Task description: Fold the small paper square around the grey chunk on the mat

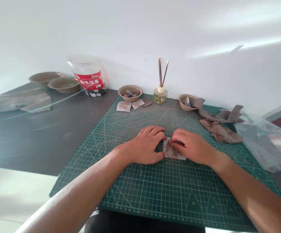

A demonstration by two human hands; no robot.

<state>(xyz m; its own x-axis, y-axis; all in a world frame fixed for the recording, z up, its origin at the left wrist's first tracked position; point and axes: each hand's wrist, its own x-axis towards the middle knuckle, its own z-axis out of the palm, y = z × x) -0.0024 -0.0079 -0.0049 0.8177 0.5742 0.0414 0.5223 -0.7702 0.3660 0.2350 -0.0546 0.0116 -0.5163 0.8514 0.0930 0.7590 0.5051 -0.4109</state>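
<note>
A small whitish piece with brown smears (pixel 172 152) lies flat on the green cutting mat (pixel 140 187). At its left edge my left hand (pixel 148 145) rests on the mat, fingers spread, with thumb and a fingertip at the piece's corners. Over the right part of the piece, my right hand (pixel 191 146) has its fingers curled together and pressed down on the surface. Whatever is between those fingertips is too hidden to make out.
Behind stand a bowl of dark bits (pixel 130 94), flat pieces (pixel 124 106), a reed diffuser (pixel 160 95) and another bowl (pixel 187 105). Brown cloths (pixel 224 133) and a plastic bag (pixel 264 142) lie right. At left are a tub (pixel 90 79), two bowls (pixel 64 84) and a cloth (pixel 21 100).
</note>
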